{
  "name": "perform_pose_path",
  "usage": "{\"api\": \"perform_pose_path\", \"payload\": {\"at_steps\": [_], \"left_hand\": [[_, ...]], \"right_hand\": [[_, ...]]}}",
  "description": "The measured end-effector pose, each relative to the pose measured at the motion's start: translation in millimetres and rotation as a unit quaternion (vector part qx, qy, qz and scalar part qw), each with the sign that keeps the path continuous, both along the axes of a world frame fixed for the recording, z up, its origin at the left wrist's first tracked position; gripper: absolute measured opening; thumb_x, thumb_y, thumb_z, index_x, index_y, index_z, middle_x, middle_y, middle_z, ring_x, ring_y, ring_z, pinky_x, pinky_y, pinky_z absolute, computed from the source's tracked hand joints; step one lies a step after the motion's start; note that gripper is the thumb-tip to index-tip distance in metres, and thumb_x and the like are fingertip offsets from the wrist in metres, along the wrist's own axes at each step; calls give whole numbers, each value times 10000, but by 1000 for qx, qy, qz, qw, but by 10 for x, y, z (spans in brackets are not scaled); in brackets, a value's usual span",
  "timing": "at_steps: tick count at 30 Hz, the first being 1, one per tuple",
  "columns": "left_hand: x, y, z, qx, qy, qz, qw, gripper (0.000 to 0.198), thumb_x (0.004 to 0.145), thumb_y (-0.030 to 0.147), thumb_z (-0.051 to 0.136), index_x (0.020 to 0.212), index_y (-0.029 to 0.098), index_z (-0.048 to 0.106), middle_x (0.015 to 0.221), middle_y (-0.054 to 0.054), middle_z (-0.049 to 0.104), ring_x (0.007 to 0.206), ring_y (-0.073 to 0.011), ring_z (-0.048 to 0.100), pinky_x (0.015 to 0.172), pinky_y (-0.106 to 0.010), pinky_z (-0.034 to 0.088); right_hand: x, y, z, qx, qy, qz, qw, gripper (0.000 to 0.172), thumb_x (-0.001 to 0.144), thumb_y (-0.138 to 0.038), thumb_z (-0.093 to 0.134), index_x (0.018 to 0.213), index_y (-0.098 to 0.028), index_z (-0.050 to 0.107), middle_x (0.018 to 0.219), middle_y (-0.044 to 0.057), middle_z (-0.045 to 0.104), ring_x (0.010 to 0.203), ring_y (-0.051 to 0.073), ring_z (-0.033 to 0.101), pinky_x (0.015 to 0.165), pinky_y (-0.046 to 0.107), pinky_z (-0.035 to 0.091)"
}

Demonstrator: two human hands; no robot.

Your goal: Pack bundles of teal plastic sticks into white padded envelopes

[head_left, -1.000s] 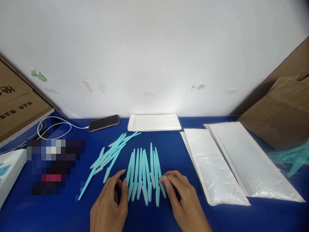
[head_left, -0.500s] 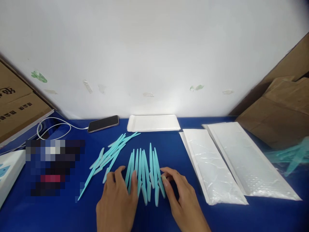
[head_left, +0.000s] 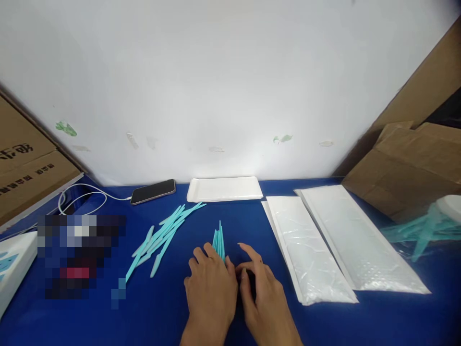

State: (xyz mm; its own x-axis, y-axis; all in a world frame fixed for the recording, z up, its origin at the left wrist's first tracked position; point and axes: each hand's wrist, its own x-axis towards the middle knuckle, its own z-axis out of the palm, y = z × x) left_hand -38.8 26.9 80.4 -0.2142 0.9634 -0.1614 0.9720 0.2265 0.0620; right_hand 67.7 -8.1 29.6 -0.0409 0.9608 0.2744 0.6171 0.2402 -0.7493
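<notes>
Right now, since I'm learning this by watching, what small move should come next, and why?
Perhaps even up the bundled turquoise sticks with the right hand: their far tips sit unevenly, the left hand covers their near ends, and the right is close beside it.

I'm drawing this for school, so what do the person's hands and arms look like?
The bare, slender-fingered left hand and bare, slender-fingered right hand wear no gloves. I see no rings, watch or bracelets, and no sleeves show.
</notes>
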Motion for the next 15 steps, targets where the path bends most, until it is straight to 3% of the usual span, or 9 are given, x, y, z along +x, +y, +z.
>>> {"api": "perform_pose_path", "payload": {"at_steps": [5, 9, 11, 13, 15], "left_hand": [[-11, 78, 35, -33, -4, -9, 999, 204, 962, 105, 417, 1092, 36, 558, 1058, -221, 594, 973, -343, 662, 691, -370, 558], [-204, 82, 71, -23, -38, -38, 998, 191, 998, 156, 383, 1093, 77, 529, 1008, -172, 640, 915, -296, 692, 710, -351, 537], [-333, 38, 99, -17, -113, -61, 992, 210, 1032, 222, 303, 1095, 139, 486, 908, -91, 663, 801, -218, 693, 661, -296, 516], [-425, -40, 113, -14, -294, -50, 955, 223, 1041, 315, 250, 1055, 200, 440, 758, -18, 648, 655, -171, 654, 577, -256, 479], [-448, -142, 100, 3, -399, -15, 917, 268, 1026, 444, 256, 982, 239, 424, 632, 31, 590, 559, -157, 602, 529, -242, 448]], "right_hand": [[30, 7, -26, 4, -7, 0, 1000, 496, 990, -165, 367, 1478, -255, 351, 945, 20, 707, 855, 184, 703, 755, 320, 591], [36, 20, -12, -5, 41, -10, 999, 424, 1018, -231, 373, 1439, -264, 412, 992, 31, 708, 876, 182, 703, 764, 304, 581], [25, 6, 39, -8, 89, -28, 996, 377, 1031, -300, 399, 1400, -264, 465, 1072, 45, 704, 912, 181, 704, 798, 295, 576], [-11, -24, 135, -5, 138, -62, 988, 356, 1030, -363, 427, 1364, -272, 513, 1174, 58, 689, 977, 193, 698, 862, 308, 566], [-77, -61, 279, 8, 176, -92, 980, 379, 1025, -413, 446, 1374, -287, 523, 1262, 72, 666, 1047, 224, 685, 905, 342, 560]]}}
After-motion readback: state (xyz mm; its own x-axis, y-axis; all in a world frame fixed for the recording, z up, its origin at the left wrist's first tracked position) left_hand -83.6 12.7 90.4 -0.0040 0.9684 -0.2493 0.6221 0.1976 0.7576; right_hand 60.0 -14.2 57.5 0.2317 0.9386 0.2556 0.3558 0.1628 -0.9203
